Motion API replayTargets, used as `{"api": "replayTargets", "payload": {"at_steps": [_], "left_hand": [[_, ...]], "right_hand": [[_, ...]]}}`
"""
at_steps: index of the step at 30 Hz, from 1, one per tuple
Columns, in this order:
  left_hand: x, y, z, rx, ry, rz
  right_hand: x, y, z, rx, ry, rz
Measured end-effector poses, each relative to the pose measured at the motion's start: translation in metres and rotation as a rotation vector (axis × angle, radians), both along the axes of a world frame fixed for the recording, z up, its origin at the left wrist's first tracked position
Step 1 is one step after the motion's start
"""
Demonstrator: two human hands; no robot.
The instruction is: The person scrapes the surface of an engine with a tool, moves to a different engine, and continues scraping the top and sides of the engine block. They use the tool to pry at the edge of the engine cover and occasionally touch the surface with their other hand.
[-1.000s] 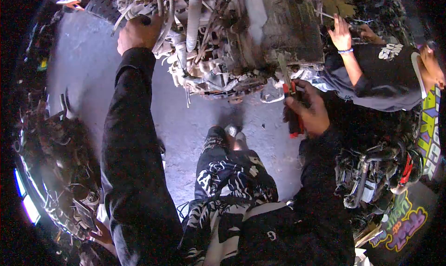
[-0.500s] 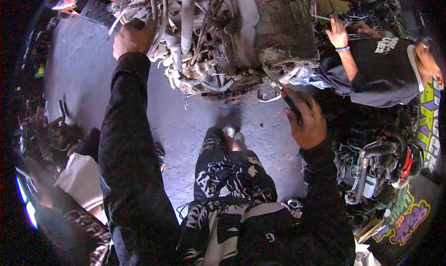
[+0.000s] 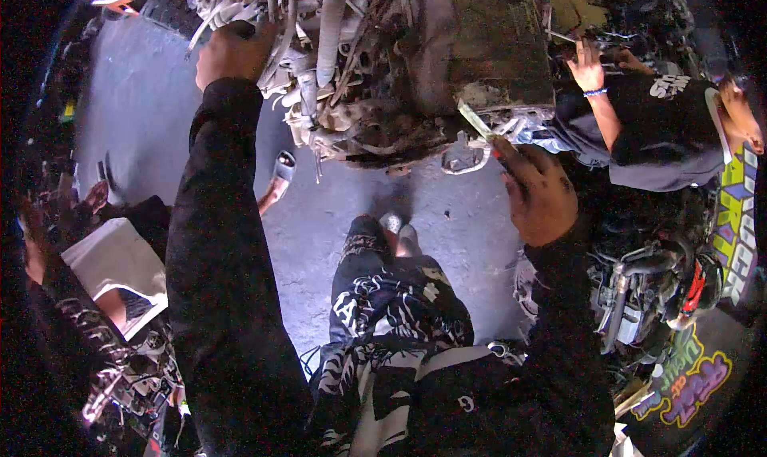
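A large dirty engine (image 3: 495, 49) with several hoses and cables fills the top middle. At its left side, my left hand (image 3: 232, 55) is closed among the hoses, next to a pale curved hose (image 3: 291, 33); the fingertips are hidden behind the hand. My right hand (image 3: 546, 197) grips a scraper (image 3: 474, 120) with a flat, pale blade and a dark handle with a bit of red. The blade points up and left, its tip at the lower edge of the engine's flat dark cover. Just below the blade a metal loop (image 3: 466, 163) sticks out.
A co-worker (image 3: 667, 129) in a dark shirt reaches a hand (image 3: 586, 67) to the engine's right side. Another person (image 3: 120, 265) with a pale garment is at the left. More engine parts (image 3: 627, 297) lie at right. Grey floor (image 3: 311, 233) is below.
The scraper's blade has turned and catches more light; my right hand has shifted slightly right. At left, the other person has moved, and a sandalled foot now shows. My left hand stays at the hoses.
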State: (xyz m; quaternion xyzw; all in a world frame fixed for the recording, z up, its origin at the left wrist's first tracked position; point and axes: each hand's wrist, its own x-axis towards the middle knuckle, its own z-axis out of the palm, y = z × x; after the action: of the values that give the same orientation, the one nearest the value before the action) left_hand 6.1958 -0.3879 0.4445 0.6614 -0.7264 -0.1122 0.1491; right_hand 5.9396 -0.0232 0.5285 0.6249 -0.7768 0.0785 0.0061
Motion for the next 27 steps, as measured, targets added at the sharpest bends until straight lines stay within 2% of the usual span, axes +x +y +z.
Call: {"api": "replayTargets", "payload": {"at_steps": [4,6,8,11,13,16,18,19,20,22,27], "left_hand": [[0.011,-0.018,-0.028,-0.061,-0.065,-0.050],[0.007,-0.011,-0.015,-0.116,-0.115,-0.100],[-0.002,0.005,0.005,-0.039,-0.062,-0.006],[-0.004,0.011,0.006,-0.092,-0.117,-0.106],[0.003,0.000,-0.018,-0.100,-0.145,-0.139],[-0.004,0.015,0.014,-0.048,-0.117,-0.055],[-0.009,0.027,0.021,-0.046,0.059,0.005],[-0.001,0.018,-0.001,-0.124,0.141,-0.041],[-0.004,0.019,-0.001,-0.124,0.148,-0.042],[-0.003,0.015,0.009,-0.028,-0.060,-0.045],[-0.009,0.026,0.020,-0.059,-0.013,-0.012]], "right_hand": [[-0.004,-0.005,0.005,0.084,-0.037,-0.025],[-0.010,-0.003,0.009,0.108,-0.044,-0.016],[-0.012,0.001,0.011,0.134,-0.035,0.017],[-0.007,-0.019,0.010,0.153,-0.084,-0.042],[-0.009,-0.016,0.011,0.153,-0.092,-0.038],[-0.012,-0.012,0.015,0.158,-0.107,0.010],[-0.011,-0.012,0.016,0.122,-0.151,0.027],[-0.009,-0.017,0.013,0.130,-0.175,-0.035],[-0.011,-0.015,0.014,0.130,-0.169,-0.037],[-0.011,-0.018,0.014,0.125,-0.104,-0.036],[-0.008,-0.018,0.019,0.179,-0.164,-0.064]]}}
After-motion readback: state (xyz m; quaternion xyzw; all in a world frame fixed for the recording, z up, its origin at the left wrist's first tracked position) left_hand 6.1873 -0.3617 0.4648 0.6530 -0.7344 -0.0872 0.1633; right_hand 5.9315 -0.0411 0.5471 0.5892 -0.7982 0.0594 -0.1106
